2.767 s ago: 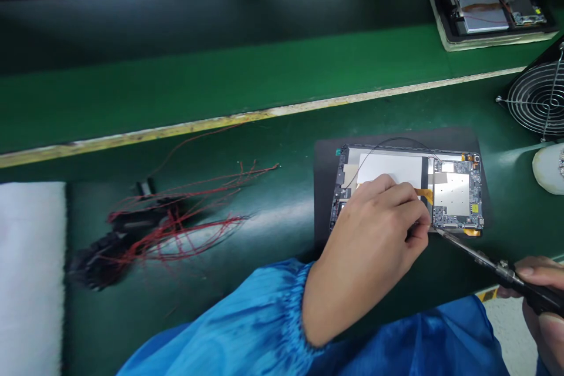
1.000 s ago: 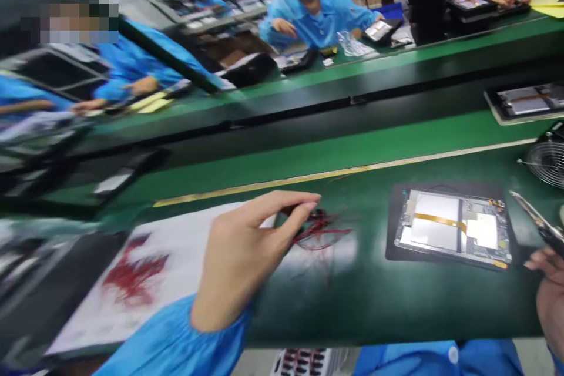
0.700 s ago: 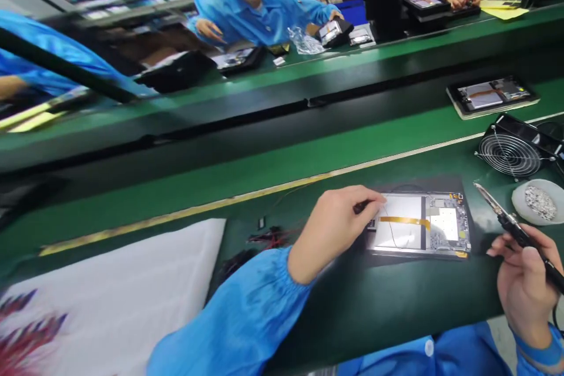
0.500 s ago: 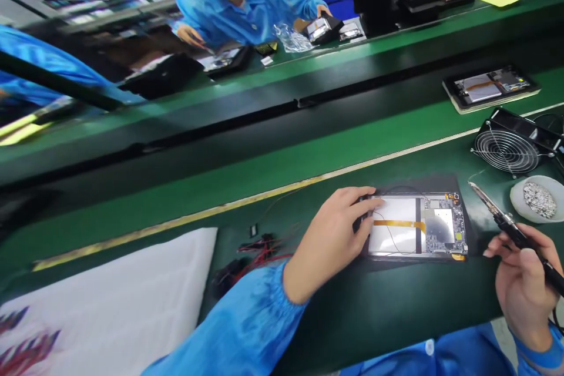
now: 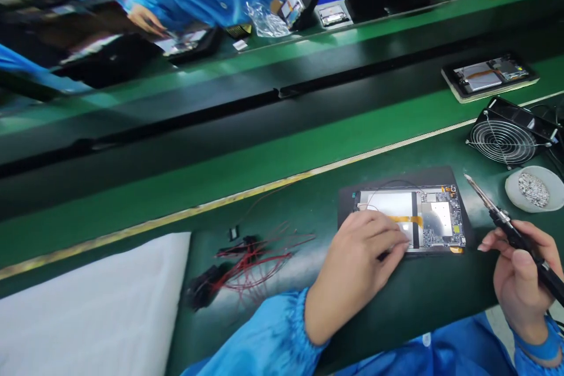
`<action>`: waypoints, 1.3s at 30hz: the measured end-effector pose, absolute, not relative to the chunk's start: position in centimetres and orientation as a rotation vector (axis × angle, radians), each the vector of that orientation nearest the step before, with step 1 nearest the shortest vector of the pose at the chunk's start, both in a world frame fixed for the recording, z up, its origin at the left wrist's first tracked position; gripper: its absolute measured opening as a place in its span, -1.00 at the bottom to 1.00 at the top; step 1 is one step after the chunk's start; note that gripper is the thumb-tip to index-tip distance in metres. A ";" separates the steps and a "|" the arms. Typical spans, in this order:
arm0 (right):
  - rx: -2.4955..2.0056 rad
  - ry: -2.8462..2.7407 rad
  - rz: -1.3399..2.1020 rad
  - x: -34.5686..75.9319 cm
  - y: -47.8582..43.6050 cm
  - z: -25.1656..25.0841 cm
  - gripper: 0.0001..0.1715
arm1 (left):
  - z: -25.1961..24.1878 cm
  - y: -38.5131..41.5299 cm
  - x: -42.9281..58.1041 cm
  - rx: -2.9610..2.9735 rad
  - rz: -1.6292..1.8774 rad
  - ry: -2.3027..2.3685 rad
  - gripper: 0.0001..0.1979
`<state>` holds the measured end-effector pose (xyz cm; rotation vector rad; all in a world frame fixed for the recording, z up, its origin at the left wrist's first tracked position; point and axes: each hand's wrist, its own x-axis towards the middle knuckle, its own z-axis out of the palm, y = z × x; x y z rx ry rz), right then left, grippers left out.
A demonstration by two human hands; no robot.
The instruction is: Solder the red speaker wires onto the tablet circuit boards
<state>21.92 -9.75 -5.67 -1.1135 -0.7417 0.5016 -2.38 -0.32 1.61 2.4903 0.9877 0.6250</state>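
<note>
Item 1, left hand (image 5: 363, 252): reached in from the lower left and lay, back upward, across the left part of 1 opened tablet (image 5: 440, 220). Bent at the knuckles, thumb and forefinger tips drawn close together over the tablet's near edge; grip on anything between them: could not be told. Emerged from 1 blue gathered sleeve (image 5: 259, 335).

Item 2, right hand (image 5: 522, 282): closed round the handle of 1 soldering iron (image 5: 499, 215), with thumb and forefinger about the grip and further fingertips curled out to the left. Held the iron aslant, tip to the upper left, just right of the tablet and apart from it. Wore 1 blue band (image 5: 538, 349) at the wrist.

Item 3, tablet: lay flat on 1 dark mat (image 5: 346, 208), circuit board exposed at right, orange ribbon (image 5: 402, 219) partly covered by the left hand.

Item 4, surroundings: included 1 tangle of red wires (image 5: 259, 270), 1 white sheet (image 5: 97, 299) at left, 1 bowl (image 5: 556, 191) of silvery bits and 1 fan (image 5: 502, 142) at right.
</note>
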 end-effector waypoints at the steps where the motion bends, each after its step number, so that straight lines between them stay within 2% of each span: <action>1: -1.119 -0.763 0.508 21.8 -9.9 -5.4 -0.68 | 1.7 -0.1 -2.5 2.407 0.685 0.986 -0.87; 5: -1.181 -0.966 0.518 20.9 -10.4 -4.3 -0.65 | 2.0 0.4 -2.4 2.233 0.795 1.008 -0.82; 8: -1.202 -1.091 0.514 20.0 -10.4 -3.8 -0.63 | 1.6 0.2 -1.9 2.369 0.738 1.019 -0.93; 11: -1.171 -1.143 0.514 19.6 -10.3 -3.5 -0.63 | 1.1 0.0 -1.4 2.582 0.664 1.048 -0.87; 13: -1.177 -1.161 0.501 19.5 -10.3 -3.2 -0.65 | 1.0 0.0 -1.2 2.642 0.683 1.051 -0.92; 18: -1.254 -1.280 0.511 19.1 -9.5 -2.5 -0.61 | 1.9 0.3 -1.0 2.271 0.855 1.016 -0.87; 24: -1.241 -1.245 0.546 16.7 -7.9 -2.0 -0.55 | 2.9 0.1 -0.9 1.916 0.812 0.987 -0.80; 39: -1.377 -1.329 0.489 17.4 -9.1 -1.5 -0.58 | 1.8 -0.7 0.1 2.062 0.784 0.973 -0.80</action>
